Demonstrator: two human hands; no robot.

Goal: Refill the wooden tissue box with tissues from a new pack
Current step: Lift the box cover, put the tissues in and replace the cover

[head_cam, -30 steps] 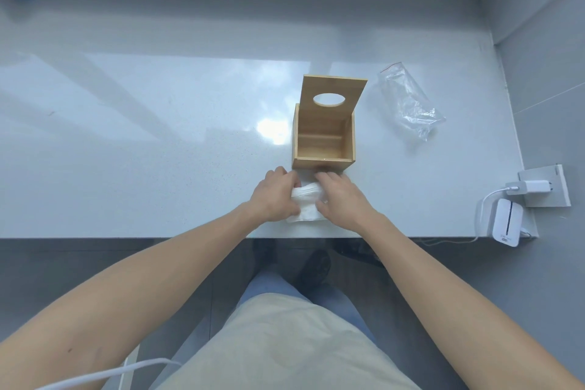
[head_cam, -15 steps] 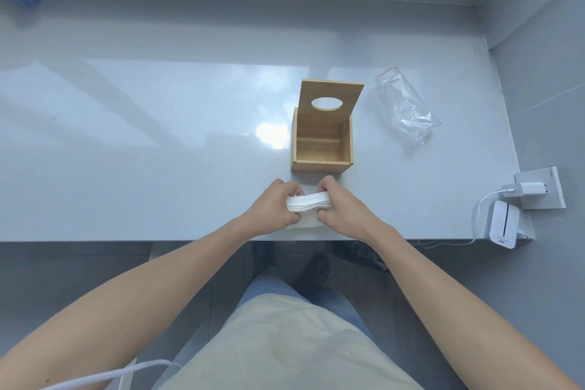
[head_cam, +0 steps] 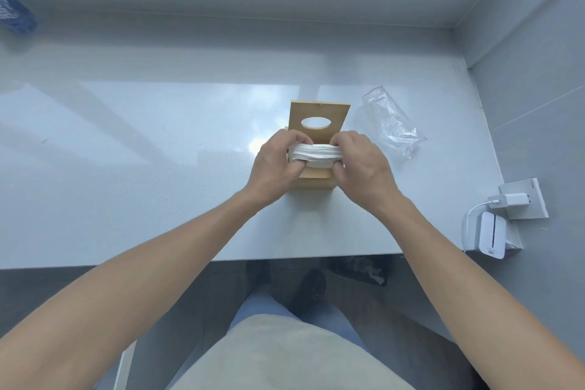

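Note:
A wooden tissue box (head_cam: 313, 183) stands on the white counter, its lid (head_cam: 320, 114) with an oval hole swung up at the back. Over the box's open top I hold a white stack of tissues (head_cam: 316, 154), squeezed from both ends. My left hand (head_cam: 275, 165) grips the stack's left end and my right hand (head_cam: 361, 165) grips its right end. The hands and the stack hide the inside of the box.
An empty clear plastic bag (head_cam: 391, 125) lies right of the box. A wall socket with a white charger (head_cam: 512, 199) and a small white device (head_cam: 492, 239) sit at the counter's right end. A blue object (head_cam: 14, 13) is at the far left corner.
Both hands lifted the tissue stack from the counter's front edge and carried it forward, over the open box.

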